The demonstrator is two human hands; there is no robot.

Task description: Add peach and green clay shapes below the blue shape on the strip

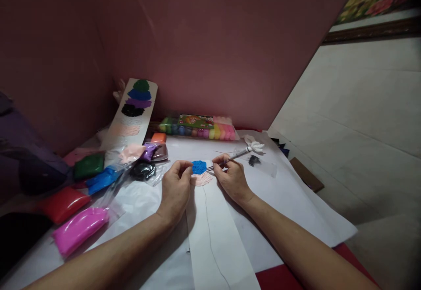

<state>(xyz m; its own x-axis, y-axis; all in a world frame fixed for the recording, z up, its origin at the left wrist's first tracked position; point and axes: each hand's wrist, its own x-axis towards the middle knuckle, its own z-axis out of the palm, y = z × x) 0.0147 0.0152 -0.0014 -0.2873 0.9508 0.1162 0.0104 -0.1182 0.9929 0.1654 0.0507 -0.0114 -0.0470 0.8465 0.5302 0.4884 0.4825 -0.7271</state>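
A long white paper strip lies before me with a thin curved line drawn down it. Near its far end sits a patch of blue clay, rough in texture, above a ridged pale pink clay patch. My right hand grips a small fork with a striped handle and a white flower-like end. Its tines touch or nearly touch the right edge of the blue clay. At the left edge of that clay, my left hand has thumb and fingers pinched together; what they hold, if anything, is hidden.
Clay packets lie at left, including pink, red, green and black. A card with coloured clay layers leans behind them. A multicoloured clay pack lies by the wall. A black clay bit rests at right.
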